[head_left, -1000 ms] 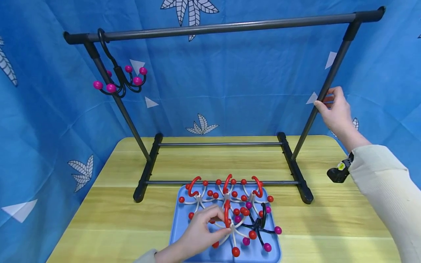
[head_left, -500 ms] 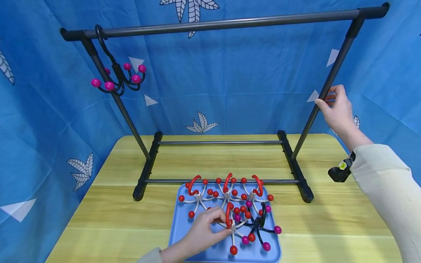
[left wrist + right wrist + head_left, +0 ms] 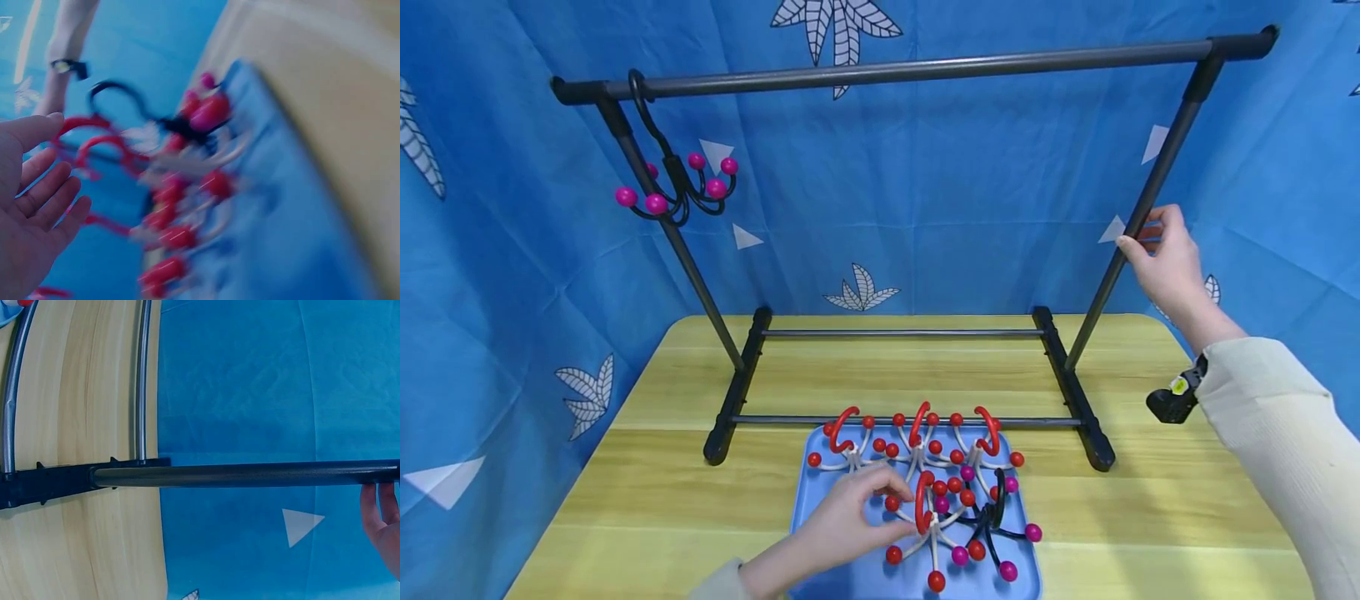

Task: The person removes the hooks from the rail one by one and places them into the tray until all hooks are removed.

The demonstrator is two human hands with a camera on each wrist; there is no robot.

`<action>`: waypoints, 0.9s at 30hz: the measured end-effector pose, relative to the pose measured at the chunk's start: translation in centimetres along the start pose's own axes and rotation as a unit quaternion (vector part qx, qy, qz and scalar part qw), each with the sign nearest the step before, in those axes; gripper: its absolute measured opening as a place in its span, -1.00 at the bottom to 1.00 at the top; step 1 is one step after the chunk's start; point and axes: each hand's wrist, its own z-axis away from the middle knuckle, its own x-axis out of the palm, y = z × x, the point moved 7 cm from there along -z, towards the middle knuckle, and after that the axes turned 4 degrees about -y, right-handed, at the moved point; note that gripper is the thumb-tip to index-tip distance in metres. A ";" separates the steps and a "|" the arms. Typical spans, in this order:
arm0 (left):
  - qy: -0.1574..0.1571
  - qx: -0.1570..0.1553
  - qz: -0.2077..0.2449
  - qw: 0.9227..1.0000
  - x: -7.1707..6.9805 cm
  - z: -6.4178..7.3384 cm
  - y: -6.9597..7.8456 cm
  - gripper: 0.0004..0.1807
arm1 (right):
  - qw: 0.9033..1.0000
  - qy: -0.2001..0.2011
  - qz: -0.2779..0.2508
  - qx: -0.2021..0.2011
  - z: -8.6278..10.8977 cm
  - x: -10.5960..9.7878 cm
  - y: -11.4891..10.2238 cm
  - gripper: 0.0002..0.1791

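In the head view my left hand (image 3: 850, 518) is over the blue tray (image 3: 811, 500), its fingers loose and the thumb apart from them. Right at its fingertips stands the red hook of a white multi-arm hanger (image 3: 934, 523) with red ball tips. The left wrist view is blurred and shows the left hand (image 3: 34, 200) spread beside the red hooks. My right hand (image 3: 1168, 262) grips the right upright post (image 3: 1138, 218) of a dark metal rack; the right wrist view shows fingers curled at that post (image 3: 269, 475).
Three similar white hangers (image 3: 917, 454) with red hooks and a black hanger (image 3: 988, 517) with magenta balls share the tray. Another black hanger (image 3: 677, 179) hangs at the left end of the rack's top bar (image 3: 910, 71). The rack's lower bar (image 3: 790, 419) runs behind the tray.
My left thumb and fingers have come off the red hook they pinched, and that hand has shifted slightly left. The hanger stays in the tray. My right hand keeps its hold on the post.
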 end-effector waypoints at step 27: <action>0.436 0.033 -0.194 0.878 -29.0 -1.5 11.1 -0.71 | 1.000 0.004 0.002 -0.006 0.1 0.1 -0.2 -0.46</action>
